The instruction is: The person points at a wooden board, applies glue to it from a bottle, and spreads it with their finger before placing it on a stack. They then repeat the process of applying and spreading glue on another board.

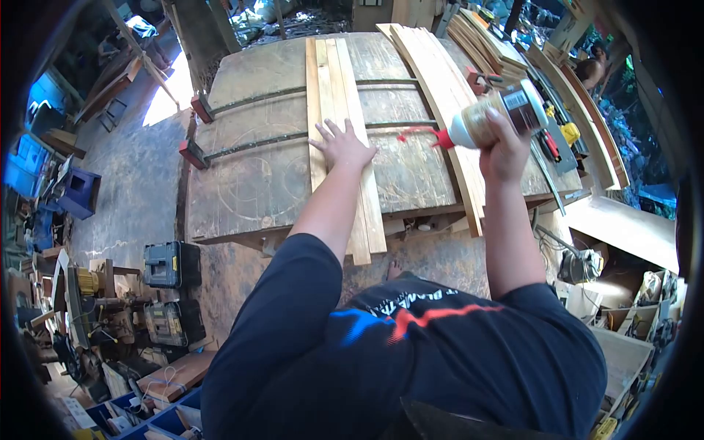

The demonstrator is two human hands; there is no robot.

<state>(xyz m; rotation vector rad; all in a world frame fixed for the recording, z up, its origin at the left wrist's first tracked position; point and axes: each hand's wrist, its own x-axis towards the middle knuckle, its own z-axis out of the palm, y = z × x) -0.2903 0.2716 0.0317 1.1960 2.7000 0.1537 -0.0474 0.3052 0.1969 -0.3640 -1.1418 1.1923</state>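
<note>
- The left arm reached forward, nearly straight, sleeve covering the upper arm.
- The left hand [343, 146] lay flat, palm down, fingers spread, on the wooden slats [345, 110].
- The right arm was bent at the elbow, forearm raised upright to the right of the slats.
- The right hand [504, 150] was closed around a glue bottle [493, 117], tipped sideways towards the slats.

cluttered workshop, dusty concrete floor [132, 198], worn workbench [249, 198], daylight from outside.

my view: dark navy t-shirt [455, 352], short sleeves, forearms bare; blue and red-orange streak with white lettering across chest; no gloves, no rings visible.
</note>
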